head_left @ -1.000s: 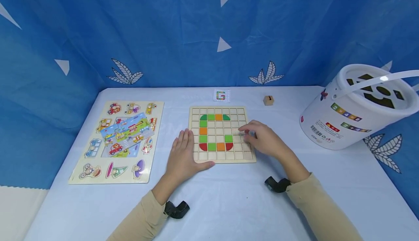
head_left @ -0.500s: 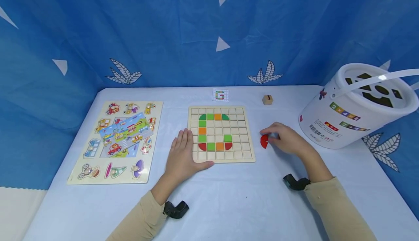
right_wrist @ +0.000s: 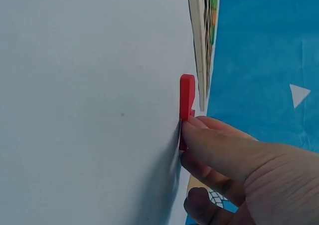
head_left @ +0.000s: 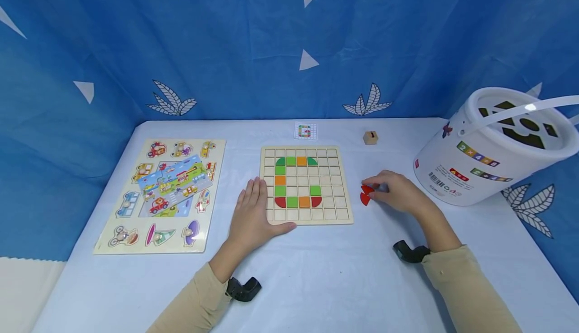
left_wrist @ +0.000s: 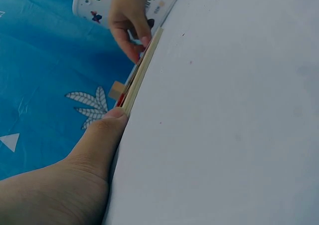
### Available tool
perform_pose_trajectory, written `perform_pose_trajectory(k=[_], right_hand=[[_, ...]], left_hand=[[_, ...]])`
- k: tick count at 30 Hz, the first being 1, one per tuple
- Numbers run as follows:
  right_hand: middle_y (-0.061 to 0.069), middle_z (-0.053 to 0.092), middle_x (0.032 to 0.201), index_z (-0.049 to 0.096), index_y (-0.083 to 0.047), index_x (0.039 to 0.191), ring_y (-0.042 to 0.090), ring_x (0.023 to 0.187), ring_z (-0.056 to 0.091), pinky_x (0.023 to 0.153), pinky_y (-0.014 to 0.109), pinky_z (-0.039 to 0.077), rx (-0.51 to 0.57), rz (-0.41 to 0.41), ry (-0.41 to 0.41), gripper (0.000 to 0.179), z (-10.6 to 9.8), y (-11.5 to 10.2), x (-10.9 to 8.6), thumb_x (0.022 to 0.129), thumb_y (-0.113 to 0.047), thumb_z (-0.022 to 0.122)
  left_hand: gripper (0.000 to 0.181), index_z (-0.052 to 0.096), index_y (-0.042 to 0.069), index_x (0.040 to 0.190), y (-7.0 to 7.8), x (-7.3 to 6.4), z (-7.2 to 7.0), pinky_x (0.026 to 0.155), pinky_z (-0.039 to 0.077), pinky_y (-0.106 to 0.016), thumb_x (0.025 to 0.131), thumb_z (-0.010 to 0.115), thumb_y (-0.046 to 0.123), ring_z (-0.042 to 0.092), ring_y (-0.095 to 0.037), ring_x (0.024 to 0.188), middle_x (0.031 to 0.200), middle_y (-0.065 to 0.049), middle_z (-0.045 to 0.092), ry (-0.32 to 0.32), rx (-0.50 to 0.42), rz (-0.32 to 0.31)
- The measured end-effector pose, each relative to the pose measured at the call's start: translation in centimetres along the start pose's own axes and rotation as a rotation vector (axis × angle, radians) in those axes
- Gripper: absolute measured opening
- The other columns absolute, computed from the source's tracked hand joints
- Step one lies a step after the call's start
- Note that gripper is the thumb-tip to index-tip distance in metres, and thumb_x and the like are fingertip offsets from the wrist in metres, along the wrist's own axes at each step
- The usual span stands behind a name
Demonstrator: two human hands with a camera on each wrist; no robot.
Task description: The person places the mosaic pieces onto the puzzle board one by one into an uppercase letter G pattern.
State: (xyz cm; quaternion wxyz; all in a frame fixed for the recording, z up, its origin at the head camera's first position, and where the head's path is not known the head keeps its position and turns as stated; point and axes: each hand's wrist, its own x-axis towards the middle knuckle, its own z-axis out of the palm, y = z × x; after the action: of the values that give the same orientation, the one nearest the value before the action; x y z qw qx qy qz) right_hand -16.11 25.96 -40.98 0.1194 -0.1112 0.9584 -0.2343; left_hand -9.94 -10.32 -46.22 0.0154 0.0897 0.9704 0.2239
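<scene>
A wooden grid board lies mid-table, with green, orange and red tiles set in some squares in an open curved shape. My left hand rests flat along its left edge, fingers straight and thumb by the near edge; in the left wrist view the thumb touches the board's rim. To the right of the board, my right hand pinches a red quarter-round tile just at the tabletop. Another red quarter-round tile lies against it. The right wrist view shows red tile at the thumb tip.
A small pattern card and a wooden die lie behind the board. At right stands a tilted white bucket with a handle. A vehicle puzzle board with picture cards on it is at left.
My right hand has moved right, off the board's right edge onto the table. The two red tiles beside its fingers have fanned apart slightly. My left hand has stayed put.
</scene>
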Motion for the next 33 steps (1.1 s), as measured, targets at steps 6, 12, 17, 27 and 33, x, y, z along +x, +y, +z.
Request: perform_pose_trajectory(k=[6,12,17,27,33], right_hand=[[0.006,0.066,0.103,0.071,-0.015,0.113,0.023,0.097,0.056,0.085,0.04,0.053,0.024,0.014,0.003,0.029,0.4,-0.2,0.4,0.085,-0.011,0.077],[0.004,0.064,0.094,0.064,-0.017,0.103,0.022,0.089,0.056,0.077,0.031,0.05,0.065,0.035,0.011,0.021,0.5,-0.6,1.1,0.087,-0.014,0.077],[0.004,0.065,0.095,0.063,-0.017,0.105,0.022,0.084,0.056,0.071,0.029,0.05,0.105,0.016,0.057,0.019,0.9,-1.6,1.9,0.09,-0.019,0.074],[0.003,0.065,0.099,0.063,-0.018,0.108,0.023,0.078,0.055,0.065,0.031,0.049,0.194,-0.039,0.052,0.017,2.9,-6.6,4.2,0.093,-0.021,0.071],[0.001,0.064,0.094,0.064,-0.019,0.104,0.021,0.09,0.057,0.083,0.034,0.048,0.222,-0.072,0.031,0.013,4.4,-8.4,5.4,0.093,-0.021,0.071]], left_hand=[[0.13,0.015,-0.001,0.157,0.0,0.0,-0.1,0.126,0.011,-0.05,0.07,0.066,0.08,0.006,-0.033,0.156,0.167,-0.017,0.011,0.003,0.0,0.0],[0.13,0.014,0.0,0.158,0.0,0.0,-0.1,0.126,0.011,-0.051,0.07,0.066,0.081,0.006,-0.033,0.156,0.167,-0.016,0.011,0.001,-0.001,-0.003],[0.13,0.014,-0.001,0.157,-0.1,0.0,0.0,0.126,0.012,-0.051,0.07,0.067,0.08,0.006,-0.033,0.156,0.167,-0.016,0.011,0.002,0.0,-0.002],[0.13,0.014,-0.001,0.158,-0.1,0.2,0.1,0.126,0.011,-0.05,0.07,0.066,0.08,0.005,-0.033,0.156,0.167,-0.016,0.01,-0.005,0.009,-0.003],[0.13,0.015,-0.001,0.157,0.0,0.1,0.0,0.126,0.011,-0.05,0.07,0.067,0.08,0.005,-0.033,0.156,0.167,-0.017,0.011,0.0,-0.001,-0.002]])
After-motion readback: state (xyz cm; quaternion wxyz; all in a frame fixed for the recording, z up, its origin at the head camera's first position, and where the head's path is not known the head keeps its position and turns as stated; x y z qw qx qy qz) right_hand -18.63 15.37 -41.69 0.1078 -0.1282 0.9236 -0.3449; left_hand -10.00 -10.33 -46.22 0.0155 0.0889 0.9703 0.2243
